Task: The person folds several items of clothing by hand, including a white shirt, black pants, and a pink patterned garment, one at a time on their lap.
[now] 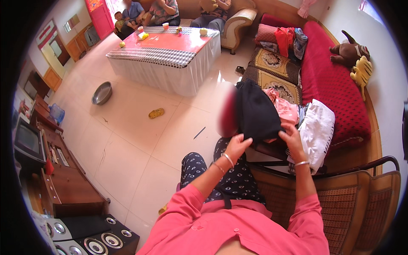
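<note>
A black cloth garment (258, 111) is stretched between my hands above the right-hand seat. My left hand (237, 147) pinches its near left corner between thumb and fingers. The near right corner is gripped by my right hand (290, 137). Pink clothing (283, 106) lies just beyond the black cloth, partly covered by it. A white garment (315, 134) with dark lettering is draped to the right of my right hand. Something dark red, blurred, shows at the left edge of the black cloth; I cannot tell what it is.
A metal basin (102, 93) and a yellow clog (156, 113) lie on the tiled floor. Beyond them stands a cloth-covered table (159, 41), with several people seated behind it. A red-covered sofa (331, 95) runs along the right wall. Speakers (95, 245) stand at lower left.
</note>
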`<state>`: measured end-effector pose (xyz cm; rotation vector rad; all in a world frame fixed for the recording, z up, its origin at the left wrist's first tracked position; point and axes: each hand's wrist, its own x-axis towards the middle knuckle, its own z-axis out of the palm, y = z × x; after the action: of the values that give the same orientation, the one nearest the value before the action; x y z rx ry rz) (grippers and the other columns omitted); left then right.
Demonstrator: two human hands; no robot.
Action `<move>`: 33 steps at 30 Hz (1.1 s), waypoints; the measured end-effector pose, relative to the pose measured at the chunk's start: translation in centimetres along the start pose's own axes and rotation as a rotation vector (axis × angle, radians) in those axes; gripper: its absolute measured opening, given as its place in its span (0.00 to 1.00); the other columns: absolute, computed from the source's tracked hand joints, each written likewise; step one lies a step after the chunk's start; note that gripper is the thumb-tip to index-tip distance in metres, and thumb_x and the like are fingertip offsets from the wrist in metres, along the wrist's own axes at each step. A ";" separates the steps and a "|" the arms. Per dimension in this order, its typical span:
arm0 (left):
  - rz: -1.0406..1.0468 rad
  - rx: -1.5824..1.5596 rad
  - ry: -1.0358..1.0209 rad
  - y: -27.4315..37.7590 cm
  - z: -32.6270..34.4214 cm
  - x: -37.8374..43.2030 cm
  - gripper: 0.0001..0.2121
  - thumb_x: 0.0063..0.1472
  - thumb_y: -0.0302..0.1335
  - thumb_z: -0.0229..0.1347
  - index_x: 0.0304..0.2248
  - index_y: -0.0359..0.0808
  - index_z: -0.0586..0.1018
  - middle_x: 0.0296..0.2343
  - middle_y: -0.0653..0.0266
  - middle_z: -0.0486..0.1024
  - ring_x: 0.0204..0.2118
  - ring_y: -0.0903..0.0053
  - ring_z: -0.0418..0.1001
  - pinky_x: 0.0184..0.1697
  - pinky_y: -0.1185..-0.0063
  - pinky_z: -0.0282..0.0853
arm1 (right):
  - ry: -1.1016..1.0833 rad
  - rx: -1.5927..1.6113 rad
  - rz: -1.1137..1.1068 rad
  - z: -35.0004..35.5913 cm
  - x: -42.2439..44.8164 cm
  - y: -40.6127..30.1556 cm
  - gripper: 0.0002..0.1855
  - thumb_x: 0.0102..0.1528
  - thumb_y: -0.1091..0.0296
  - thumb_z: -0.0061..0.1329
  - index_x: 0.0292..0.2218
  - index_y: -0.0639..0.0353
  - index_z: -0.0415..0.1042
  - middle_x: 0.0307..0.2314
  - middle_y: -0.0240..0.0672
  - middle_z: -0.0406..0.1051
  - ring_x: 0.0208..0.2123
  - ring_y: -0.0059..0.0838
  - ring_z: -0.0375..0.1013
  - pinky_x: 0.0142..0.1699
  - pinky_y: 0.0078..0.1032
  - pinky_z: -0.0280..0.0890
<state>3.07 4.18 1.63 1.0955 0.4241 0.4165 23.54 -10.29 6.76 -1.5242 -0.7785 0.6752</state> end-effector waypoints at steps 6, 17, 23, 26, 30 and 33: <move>0.004 0.077 -0.015 -2.4 -1.5 -0.5 0.15 0.60 0.27 0.55 0.43 0.27 0.71 0.36 0.70 0.72 0.36 0.89 0.67 0.40 0.86 0.65 | 0.032 0.062 0.102 1.4 -2.1 1.0 0.20 0.52 0.78 0.51 0.47 0.66 0.65 0.32 0.31 0.73 0.33 0.16 0.70 0.39 0.14 0.65; -0.029 0.168 0.148 -3.0 -1.8 -1.0 0.11 0.60 0.32 0.55 0.26 0.37 0.67 0.23 0.79 0.62 0.26 0.93 0.61 0.30 0.87 0.64 | 0.132 -1.039 -0.345 5.2 0.3 -3.9 0.20 0.52 0.67 0.50 0.46 0.62 0.67 0.44 0.45 0.67 0.47 0.45 0.64 0.53 0.35 0.58; 0.106 0.417 0.195 -2.1 -0.7 -1.3 0.17 0.59 0.32 0.56 0.21 0.37 0.61 0.18 0.80 0.57 0.21 0.91 0.53 0.20 0.83 0.52 | 0.111 -0.971 -0.747 10.0 7.1 -6.5 0.23 0.55 0.64 0.47 0.51 0.58 0.64 0.52 0.44 0.61 0.56 0.47 0.57 0.59 0.37 0.52; 0.139 0.550 0.232 -0.8 -0.1 -1.5 0.21 0.56 0.37 0.58 0.20 0.34 0.60 0.15 0.73 0.55 0.19 0.86 0.51 0.19 0.78 0.49 | 0.078 -1.105 -0.742 11.2 10.9 -3.7 0.24 0.57 0.59 0.44 0.54 0.51 0.63 0.55 0.41 0.59 0.58 0.46 0.54 0.60 0.39 0.49; 0.169 0.743 0.295 0.1 -2.0 0.1 0.18 0.55 0.38 0.58 0.30 0.29 0.69 0.21 0.55 0.68 0.24 0.69 0.66 0.28 0.72 0.63 | 0.020 -1.251 -0.664 11.6 13.2 2.2 0.26 0.55 0.57 0.45 0.54 0.46 0.62 0.53 0.35 0.60 0.56 0.42 0.56 0.59 0.46 0.49; 0.273 0.804 0.384 2.9 -4.7 3.2 0.24 0.55 0.29 0.56 0.50 0.29 0.67 0.45 0.47 0.70 0.48 0.56 0.68 0.52 0.72 0.62 | 0.034 -1.256 -0.649 12.8 12.5 2.0 0.27 0.53 0.59 0.46 0.55 0.46 0.61 0.54 0.34 0.59 0.57 0.40 0.55 0.59 0.46 0.48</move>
<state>3.01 10.53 2.05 1.8750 0.8252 0.7342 21.16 7.31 3.88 -2.1419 -1.7348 -0.4633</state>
